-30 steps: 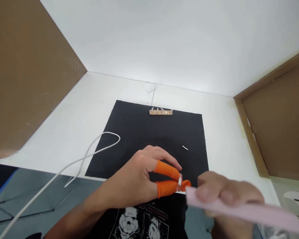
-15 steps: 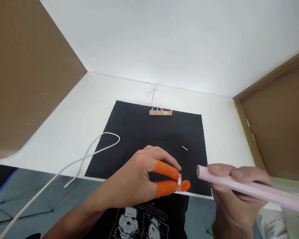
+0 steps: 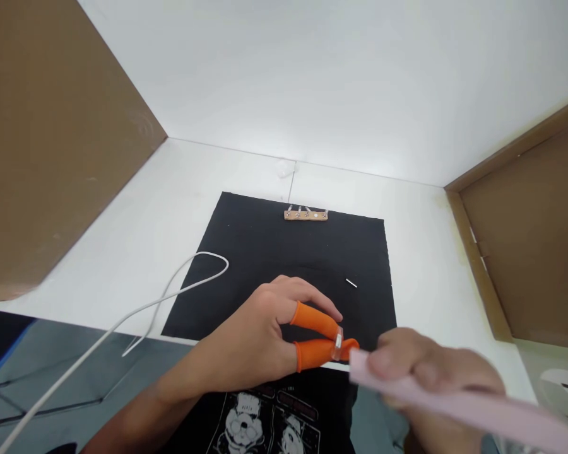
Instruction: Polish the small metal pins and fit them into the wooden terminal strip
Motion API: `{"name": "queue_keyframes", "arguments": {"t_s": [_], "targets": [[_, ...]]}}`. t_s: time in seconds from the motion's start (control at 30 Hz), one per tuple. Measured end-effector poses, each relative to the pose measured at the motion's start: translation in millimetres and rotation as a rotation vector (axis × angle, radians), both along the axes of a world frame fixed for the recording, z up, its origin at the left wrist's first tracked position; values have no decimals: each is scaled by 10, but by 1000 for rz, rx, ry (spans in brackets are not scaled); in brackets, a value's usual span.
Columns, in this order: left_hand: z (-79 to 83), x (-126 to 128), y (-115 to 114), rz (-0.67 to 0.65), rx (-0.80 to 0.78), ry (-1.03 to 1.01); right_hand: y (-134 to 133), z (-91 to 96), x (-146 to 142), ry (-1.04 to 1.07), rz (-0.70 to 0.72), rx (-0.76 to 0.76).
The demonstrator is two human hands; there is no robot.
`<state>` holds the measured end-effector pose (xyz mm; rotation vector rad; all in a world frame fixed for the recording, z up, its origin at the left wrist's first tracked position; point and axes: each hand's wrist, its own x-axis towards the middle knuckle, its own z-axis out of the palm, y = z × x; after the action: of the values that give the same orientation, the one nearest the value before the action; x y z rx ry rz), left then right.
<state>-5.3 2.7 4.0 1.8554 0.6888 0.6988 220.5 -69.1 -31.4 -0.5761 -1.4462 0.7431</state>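
The left hand point(image 3: 265, 334), just below the centre of the frame, has its grip closed: thumb and forefinger, both in orange rubber finger covers point(image 3: 312, 354), pinch a short clear piece point(image 3: 337, 342). The right hand point(image 3: 445, 362), at lower right, has its grip wrapped about a pale pink stick point(image 3: 502, 411).

Around them spreads the white counter point(image 3: 156, 208), with a brown panel point(image 3: 66, 145) at the upper left of the frame. A black square mat point(image 3: 265, 239) covers the middle of the counter, and a thin white cable point(image 3: 52, 394) loops over the mat's left edge from lower left.

The pink stick slants towards lower right, blurred; its near end overlaps the tip of the left thumb in this view, and whether they touch cannot be told.

At the mat's far edge, upper centre, lies a narrow tan strip point(image 3: 311, 215) with small metallic spots and four clear stubs. One white spot near its right end seems to lack a stub, so the row looks mostly filled, with the pinched piece not yet set down anywhere.

That clear piece looks glassy, with a bright streak inside. Smallest is a thin silvery pin point(image 3: 351, 283), lying loose on the mat's right side, apart from both hands.
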Motion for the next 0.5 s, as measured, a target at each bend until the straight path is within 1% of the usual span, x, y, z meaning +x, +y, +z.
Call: {"name": "queue_keyframes", "arguments": {"t_s": [0.07,0.1,0.17,0.27,0.3,0.33,0.5], "targets": [[3,8,6,7,3,-15,-19,19,-55,-76,84,63],[4,13,10,6,2,-17,-29,16,-61,-99,89,82],[4,20,15,-7,-1,-8,-44,-20,-18,-65,12,38],[-5,18,16,-11,-6,24,-51,-86,93,47,-182,-76],[-10,15,15,-8,-8,32,-51,-91,105,66,-216,-93],[-15,11,14,-5,-7,33,-50,-81,94,68,-215,-89],[-31,4,18,11,-6,1,-50,57,-121,-81,18,34]]}}
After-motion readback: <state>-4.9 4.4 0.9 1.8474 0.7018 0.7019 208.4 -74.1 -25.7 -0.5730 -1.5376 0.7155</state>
